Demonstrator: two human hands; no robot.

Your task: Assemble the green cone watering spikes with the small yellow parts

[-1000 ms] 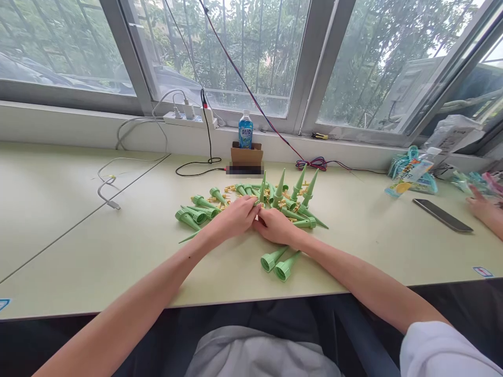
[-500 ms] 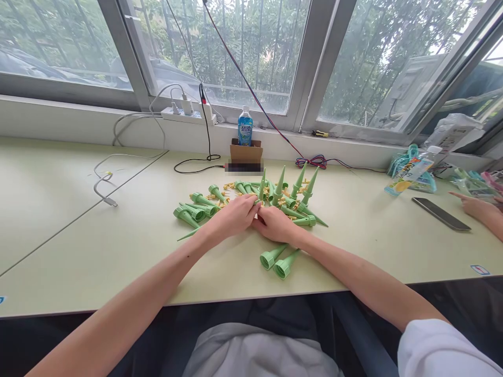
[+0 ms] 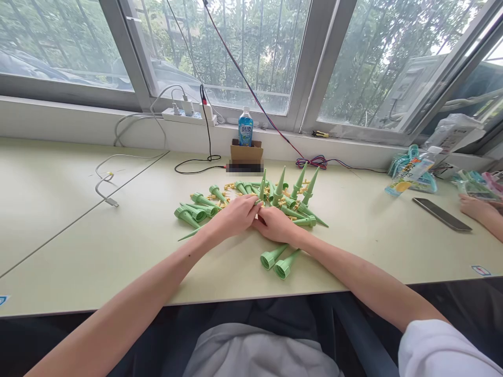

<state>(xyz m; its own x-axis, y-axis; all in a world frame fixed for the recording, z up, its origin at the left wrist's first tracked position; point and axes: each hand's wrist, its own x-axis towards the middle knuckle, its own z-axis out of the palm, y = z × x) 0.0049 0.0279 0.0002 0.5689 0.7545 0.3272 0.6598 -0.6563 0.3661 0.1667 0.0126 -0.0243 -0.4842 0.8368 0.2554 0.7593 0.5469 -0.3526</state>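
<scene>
My left hand point(image 3: 238, 213) and my right hand point(image 3: 274, 222) meet over the middle of the table, fingers closed together. A green plant watering spike point(image 3: 261, 191) rises point up from between the fingertips of my left hand. My right hand's fingers are curled against the left ones; what they pinch is mostly hidden, with a bit of yellow showing there. Around my hands lie several green spikes point(image 3: 199, 200) and small yellow valve pieces point(image 3: 229, 186). Several other spikes point(image 3: 279, 187) stand upright behind. Two spikes point(image 3: 282, 268) lie near my right wrist, threaded openings toward me.
A cardboard box point(image 3: 246, 153) with a blue bottle point(image 3: 245, 128) stands at the back. Cables point(image 3: 314, 161) run along the sill. To the right are a phone point(image 3: 441, 213), a clear drink bottle point(image 3: 412, 172) and another person's hand point(image 3: 477, 209).
My hands stay in almost the same place and pose. At the right edge, the other person's hand has drawn its extended finger back.
</scene>
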